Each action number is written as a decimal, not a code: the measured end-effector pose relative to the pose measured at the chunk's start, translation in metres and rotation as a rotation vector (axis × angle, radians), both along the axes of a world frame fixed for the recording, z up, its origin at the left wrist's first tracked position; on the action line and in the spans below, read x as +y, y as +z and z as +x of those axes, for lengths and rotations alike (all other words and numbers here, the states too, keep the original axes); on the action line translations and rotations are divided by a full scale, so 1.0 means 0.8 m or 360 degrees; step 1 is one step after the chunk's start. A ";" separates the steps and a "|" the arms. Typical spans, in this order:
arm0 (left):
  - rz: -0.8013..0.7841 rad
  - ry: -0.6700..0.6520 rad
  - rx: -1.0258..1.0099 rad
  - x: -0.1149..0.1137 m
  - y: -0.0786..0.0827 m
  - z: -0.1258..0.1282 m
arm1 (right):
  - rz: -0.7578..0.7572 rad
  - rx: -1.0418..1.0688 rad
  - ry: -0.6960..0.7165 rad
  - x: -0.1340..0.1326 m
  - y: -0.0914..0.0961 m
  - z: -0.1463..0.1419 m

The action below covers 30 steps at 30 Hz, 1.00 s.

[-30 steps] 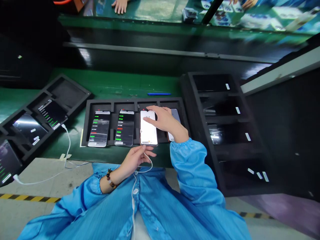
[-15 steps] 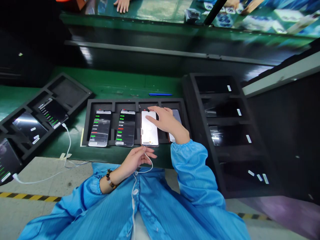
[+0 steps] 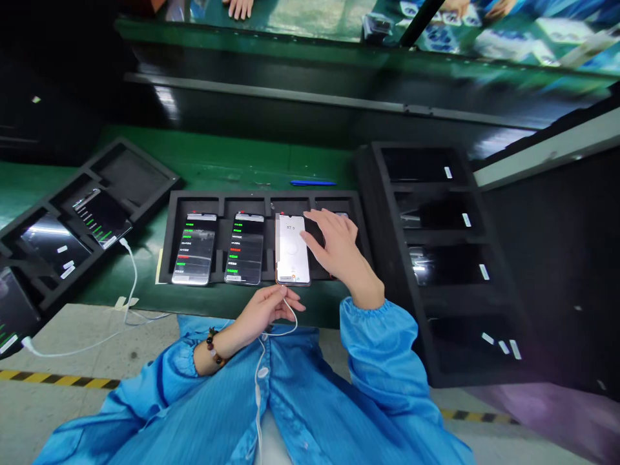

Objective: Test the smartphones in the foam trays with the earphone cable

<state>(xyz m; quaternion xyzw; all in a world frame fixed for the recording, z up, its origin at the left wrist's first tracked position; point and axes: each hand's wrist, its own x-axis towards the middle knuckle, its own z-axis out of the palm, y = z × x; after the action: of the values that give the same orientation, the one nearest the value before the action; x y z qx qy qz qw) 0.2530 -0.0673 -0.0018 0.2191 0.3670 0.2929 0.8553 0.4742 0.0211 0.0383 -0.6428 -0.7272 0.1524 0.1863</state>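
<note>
Cable (image 3: pixel 258 389): it is trailing over the blue smock (image 3: pixel 213 400), and should preferably be hanging slack, since a tug could be shifting the lit phone (image 3: pixel 290 261)
Left hand (image 3: pixel 264 309): its fingers, drawn together, are pinching the cable near its end, just below the phone; whether the plug is sitting in it, I cannot tell
Lit phone: it is lying face up in the third slot from left of the tray (image 3: pixel 219 236)
Right hand (image 3: pixel 334 245): its fingers are standing apart, holding nothing visible, by the phone's right edge; contact is unclear, but light touches would be serving best
Pen (image 3: pixel 313 183): it is lying just beyond the tray
Far worktop (image 3: pixel 317 16): another person's hand (image 3: pixel 239 8) is showing over it
</note>
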 end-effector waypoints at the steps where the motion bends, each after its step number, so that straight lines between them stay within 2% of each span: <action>1: -0.0003 -0.0001 0.0000 0.000 0.000 0.000 | 0.0005 -0.0022 -0.0030 -0.006 0.000 0.001; 9: -0.0053 -0.0010 -0.0013 0.002 0.004 0.002 | 0.0020 -0.0223 -0.0158 -0.032 -0.018 -0.015; 13: -0.0043 -0.0001 -0.0029 0.001 0.003 0.002 | 0.0056 -0.0185 -0.0206 -0.037 -0.016 -0.018; 17: -0.0036 -0.0006 -0.0038 0.001 0.001 0.001 | 0.0070 -0.0161 -0.0279 -0.048 -0.013 -0.005; 22: -0.0048 -0.0022 -0.0040 0.001 -0.001 0.000 | 0.0062 -0.0128 -0.0220 -0.065 -0.020 0.010; 30: -0.0076 0.0031 -0.0071 0.003 0.002 0.002 | 0.0049 -0.0024 -0.0091 -0.079 -0.022 0.009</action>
<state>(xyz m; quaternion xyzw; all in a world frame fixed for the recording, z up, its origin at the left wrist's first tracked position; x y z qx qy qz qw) 0.2542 -0.0651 0.0001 0.1886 0.3567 0.2972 0.8654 0.4816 -0.0424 0.0209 -0.6616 -0.7121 0.1309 0.1949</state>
